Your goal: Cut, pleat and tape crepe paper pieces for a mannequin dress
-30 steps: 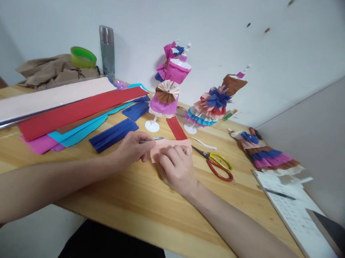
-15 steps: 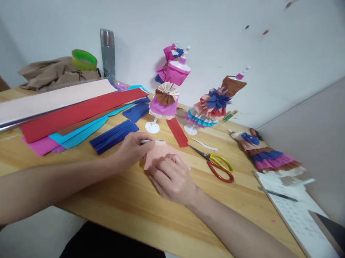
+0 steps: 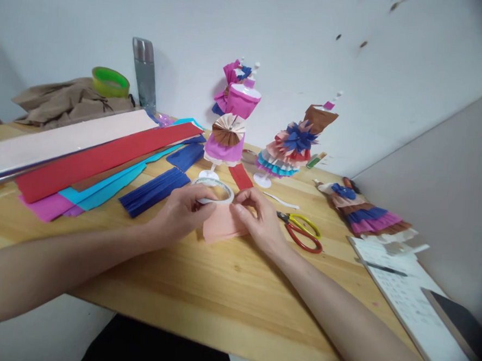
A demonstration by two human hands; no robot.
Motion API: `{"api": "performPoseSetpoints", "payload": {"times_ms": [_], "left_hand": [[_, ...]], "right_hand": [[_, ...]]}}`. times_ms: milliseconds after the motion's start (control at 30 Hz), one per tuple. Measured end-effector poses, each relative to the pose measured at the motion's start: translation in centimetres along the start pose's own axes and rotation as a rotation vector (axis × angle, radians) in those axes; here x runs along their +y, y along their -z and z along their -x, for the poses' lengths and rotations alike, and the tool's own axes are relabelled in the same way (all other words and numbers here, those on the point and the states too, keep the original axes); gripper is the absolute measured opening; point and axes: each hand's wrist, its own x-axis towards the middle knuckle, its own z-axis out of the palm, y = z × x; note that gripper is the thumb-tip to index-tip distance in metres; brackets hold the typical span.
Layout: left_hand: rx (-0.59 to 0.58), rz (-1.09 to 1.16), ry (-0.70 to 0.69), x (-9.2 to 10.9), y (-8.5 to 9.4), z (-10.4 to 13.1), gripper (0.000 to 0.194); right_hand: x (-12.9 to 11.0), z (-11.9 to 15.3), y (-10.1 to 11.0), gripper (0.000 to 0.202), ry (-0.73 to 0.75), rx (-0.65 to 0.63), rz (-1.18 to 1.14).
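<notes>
My left hand (image 3: 184, 212) is closed on a narrow white roll of tape (image 3: 227, 189), tilted so its ring shape shows. Thumb and fingers of my right hand (image 3: 263, 220) pinch at the roll's right edge; whether they grip the tape's loose end is too small to make out. Under both hands a piece of pale pink crepe paper (image 3: 224, 226) lies on the wooden table (image 3: 202, 287). To the right of my right hand are scissors (image 3: 303, 228) with one yellow and one red handle, their blades partly hidden behind that hand.
Dress forms in crepe paper, one with a pink top (image 3: 242, 101) and one with a brown top (image 3: 320, 119), stand behind. Blue (image 3: 154, 191) and red strips (image 3: 107, 158) lie left, near a bottle (image 3: 145, 71). A paper-dressed figure (image 3: 369, 213) and a notebook (image 3: 401, 288) lie right.
My right hand has lifted off the pink paper and turned to pinch at the tape roll. The roll has tilted, so its ring now shows. The view has shifted slightly.
</notes>
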Motion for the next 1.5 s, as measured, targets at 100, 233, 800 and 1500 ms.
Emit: {"api": "performPoseSetpoints", "payload": {"times_ms": [100,233,800,1500], "left_hand": [[0.005,-0.089,-0.077,0.1,0.0,0.2,0.014],[0.018,-0.155,-0.164,0.4,0.1,0.3,0.014],[0.025,-0.197,-0.182,0.7,0.0,0.4,0.015],[0.023,-0.199,-0.289,0.5,-0.3,0.6,0.015]], "right_hand": [[-0.7,-0.2,0.2,0.029,-0.03,-0.095,0.005],[-2.1,-0.1,0.6,0.027,-0.064,-0.148,0.017],[-4.2,1.0,-0.5,0.018,0.099,0.017,0.167],[-3.7,1.3,-1.3,0.013,0.147,0.069,0.009]]}}
